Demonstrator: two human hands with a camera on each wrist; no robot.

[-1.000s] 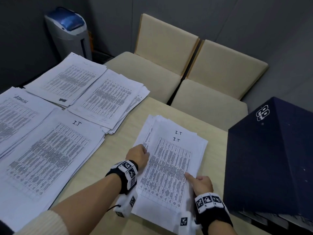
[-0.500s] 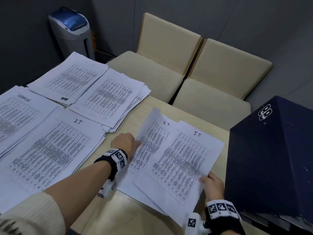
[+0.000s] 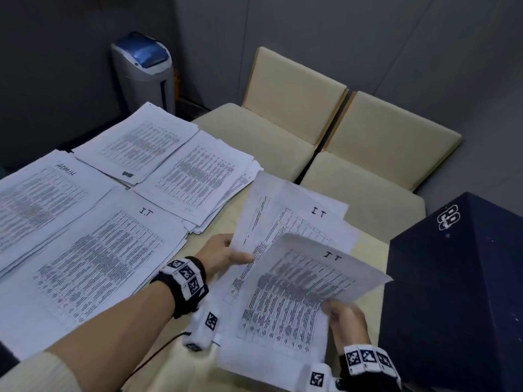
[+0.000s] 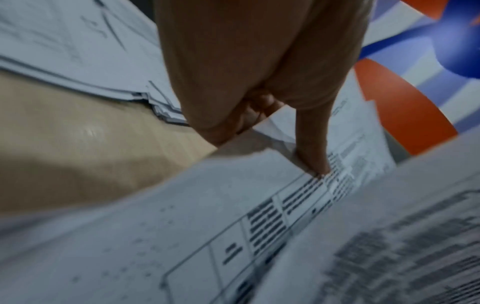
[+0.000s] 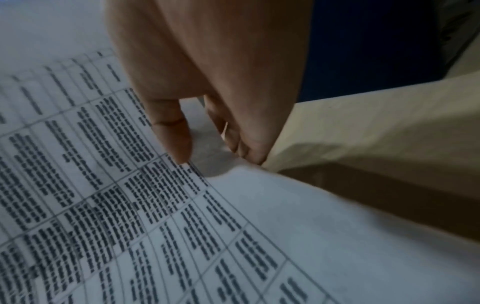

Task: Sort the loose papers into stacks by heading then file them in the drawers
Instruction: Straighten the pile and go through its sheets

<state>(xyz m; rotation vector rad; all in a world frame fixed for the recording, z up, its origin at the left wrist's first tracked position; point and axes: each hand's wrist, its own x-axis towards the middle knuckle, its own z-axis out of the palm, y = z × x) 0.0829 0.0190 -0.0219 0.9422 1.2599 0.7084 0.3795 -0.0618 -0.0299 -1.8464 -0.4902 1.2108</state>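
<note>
Nearest us, at about five o'clock in the head view, our right hand (image 3: 343,318) pinches the right edge of the top I.T sheet (image 3: 300,301), thumb on the print and fingers curled beneath, as the right wrist view shows. A second ago this sheet lay flat and squared on the small pile; now we have peeled it off, so that its far end rides up in the air and bows. We take that to mean one more I.T page is being separated, probably for the big I.T stack (image 3: 93,258) at nine o'clock, and that sorting is not finished. The lifted sheet's long axis runs from seven o'clock to one o'clock, with its handwritten heading at the far, one o'clock end. Just beyond, our left hand (image 3: 223,254) grips the left edge of the remaining I.T papers (image 3: 285,219), thumb pressed on top, and has tipped that edge up where it earlier only rested there; those papers point the same way, heading far. They lie on the table (image 3: 368,250) between the sorted stacks and the dark blue box (image 3: 464,292) at three o'clock. Farther left sits the ADMIN stack (image 3: 42,193), then two more stacks (image 3: 169,154) at eleven o'clock. We see no drawers.
</note>
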